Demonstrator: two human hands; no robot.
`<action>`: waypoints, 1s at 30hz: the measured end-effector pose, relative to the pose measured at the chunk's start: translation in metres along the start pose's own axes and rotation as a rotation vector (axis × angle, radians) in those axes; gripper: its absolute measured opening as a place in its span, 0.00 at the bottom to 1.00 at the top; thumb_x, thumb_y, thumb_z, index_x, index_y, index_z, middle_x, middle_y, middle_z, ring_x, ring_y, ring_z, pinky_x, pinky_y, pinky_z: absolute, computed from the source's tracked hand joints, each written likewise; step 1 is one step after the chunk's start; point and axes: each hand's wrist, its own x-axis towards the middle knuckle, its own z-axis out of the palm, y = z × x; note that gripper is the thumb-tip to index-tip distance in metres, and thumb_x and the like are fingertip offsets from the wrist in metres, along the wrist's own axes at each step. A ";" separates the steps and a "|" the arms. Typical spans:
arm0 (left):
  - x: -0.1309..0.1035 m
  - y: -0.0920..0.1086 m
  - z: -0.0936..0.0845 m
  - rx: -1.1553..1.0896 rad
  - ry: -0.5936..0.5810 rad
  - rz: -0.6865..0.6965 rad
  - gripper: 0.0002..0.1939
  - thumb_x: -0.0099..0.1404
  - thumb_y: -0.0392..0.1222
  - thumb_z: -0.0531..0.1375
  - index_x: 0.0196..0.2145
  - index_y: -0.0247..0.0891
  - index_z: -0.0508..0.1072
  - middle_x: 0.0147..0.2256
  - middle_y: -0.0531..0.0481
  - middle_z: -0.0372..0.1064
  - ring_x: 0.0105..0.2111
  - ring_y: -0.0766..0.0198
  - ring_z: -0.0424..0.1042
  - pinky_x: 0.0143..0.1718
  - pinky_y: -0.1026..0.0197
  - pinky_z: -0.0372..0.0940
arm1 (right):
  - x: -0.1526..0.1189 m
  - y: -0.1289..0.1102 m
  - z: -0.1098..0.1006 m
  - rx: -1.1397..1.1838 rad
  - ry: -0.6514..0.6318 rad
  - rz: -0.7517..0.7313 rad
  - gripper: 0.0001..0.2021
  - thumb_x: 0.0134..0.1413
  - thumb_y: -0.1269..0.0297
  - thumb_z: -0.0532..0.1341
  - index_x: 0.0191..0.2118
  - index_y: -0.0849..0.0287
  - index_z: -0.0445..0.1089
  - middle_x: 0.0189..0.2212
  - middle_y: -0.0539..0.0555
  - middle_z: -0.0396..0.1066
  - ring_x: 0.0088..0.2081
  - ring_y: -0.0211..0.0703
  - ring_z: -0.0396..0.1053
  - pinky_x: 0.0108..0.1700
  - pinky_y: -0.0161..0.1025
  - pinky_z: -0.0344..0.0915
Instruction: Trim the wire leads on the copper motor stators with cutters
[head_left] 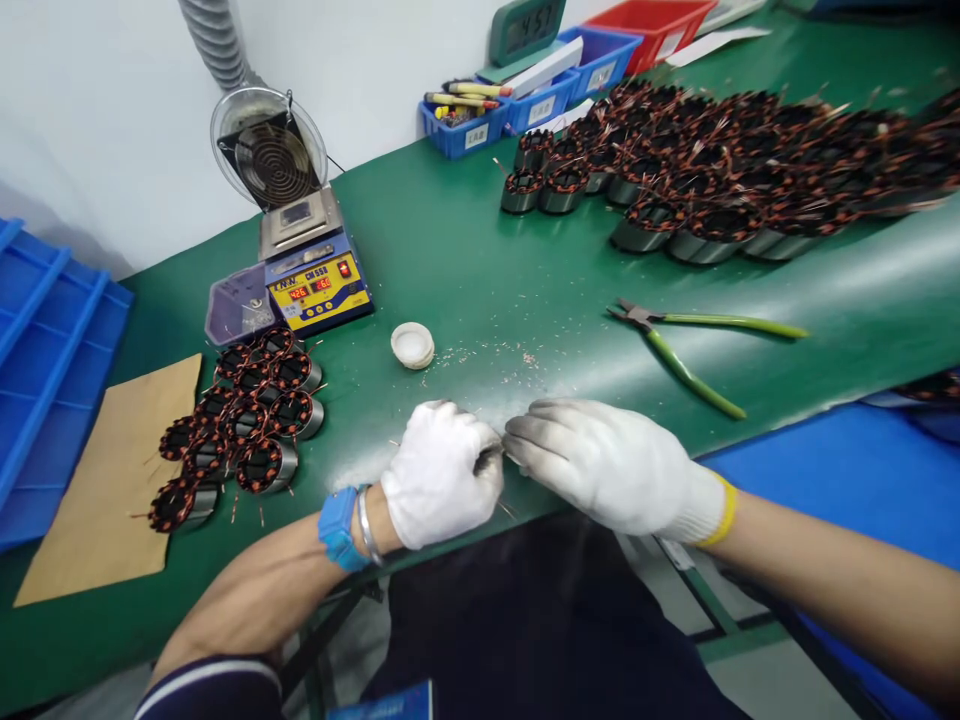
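My left hand point(448, 474), in a white glove, is curled closed near the front edge of the green table. Thin wire ends show beside it, but whatever lies inside its fingers is hidden. Against its fingertips rest those of my right hand point(607, 462), also gloved, with dark-stained fingers stretched out together. Green-handled cutting pliers point(664, 335) lie spread apart beyond my right hand. Small copper-coloured wire clippings point(529, 357) are scattered on the table ahead of both hands. A small round white dish point(412, 345) stands just past my left hand.
Several wound motor stators point(266, 466) sit at left, partly on brown cardboard point(112, 480). A larger group of stators point(720, 235) fills the back right. Behind stand a solder pot point(319, 290) with lit displays, a fume hose point(214, 40) and blue bins point(465, 135).
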 end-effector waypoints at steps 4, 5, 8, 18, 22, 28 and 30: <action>0.000 -0.002 0.002 0.003 0.007 0.000 0.07 0.63 0.35 0.58 0.28 0.40 0.75 0.28 0.48 0.74 0.34 0.57 0.71 0.43 0.53 0.66 | 0.012 -0.012 0.001 0.400 -0.115 0.474 0.14 0.63 0.63 0.51 0.36 0.59 0.73 0.30 0.57 0.78 0.29 0.47 0.74 0.31 0.41 0.68; 0.000 -0.003 0.003 0.003 0.004 0.005 0.07 0.63 0.36 0.58 0.28 0.40 0.74 0.28 0.48 0.74 0.34 0.57 0.71 0.43 0.53 0.66 | 0.016 -0.014 0.000 0.603 -0.187 0.639 0.14 0.64 0.61 0.50 0.33 0.58 0.71 0.25 0.55 0.76 0.26 0.45 0.73 0.28 0.39 0.67; 0.000 -0.003 0.001 -0.002 0.000 0.009 0.08 0.63 0.36 0.58 0.28 0.40 0.74 0.28 0.49 0.74 0.34 0.57 0.71 0.42 0.53 0.65 | 0.020 -0.013 -0.003 0.925 -0.327 0.803 0.15 0.64 0.60 0.50 0.30 0.56 0.69 0.20 0.50 0.73 0.22 0.42 0.71 0.26 0.37 0.66; 0.000 -0.004 0.004 0.011 0.049 0.035 0.07 0.62 0.34 0.57 0.28 0.39 0.74 0.27 0.49 0.73 0.33 0.57 0.70 0.41 0.54 0.66 | 0.018 0.008 -0.016 -0.225 0.102 -0.224 0.16 0.62 0.78 0.51 0.35 0.61 0.76 0.34 0.59 0.79 0.33 0.46 0.73 0.56 0.54 0.67; -0.001 -0.003 0.003 0.013 0.044 0.058 0.07 0.62 0.34 0.57 0.28 0.40 0.73 0.27 0.49 0.73 0.33 0.57 0.70 0.41 0.54 0.66 | 0.020 0.000 -0.011 0.054 -0.073 -0.017 0.13 0.61 0.72 0.53 0.38 0.61 0.76 0.36 0.61 0.79 0.32 0.49 0.74 0.41 0.48 0.71; -0.001 -0.001 0.006 0.011 0.029 0.035 0.08 0.63 0.35 0.57 0.26 0.41 0.72 0.26 0.49 0.72 0.32 0.57 0.71 0.42 0.52 0.66 | 0.026 -0.012 -0.007 1.179 -0.366 1.034 0.13 0.55 0.57 0.54 0.25 0.57 0.67 0.15 0.50 0.68 0.19 0.41 0.67 0.25 0.36 0.61; -0.001 -0.002 0.008 -0.015 0.066 0.012 0.07 0.63 0.35 0.57 0.28 0.40 0.72 0.28 0.48 0.74 0.34 0.56 0.72 0.45 0.51 0.67 | 0.023 -0.011 -0.011 1.211 -0.372 1.071 0.13 0.53 0.54 0.58 0.26 0.57 0.68 0.15 0.50 0.69 0.20 0.40 0.66 0.24 0.36 0.60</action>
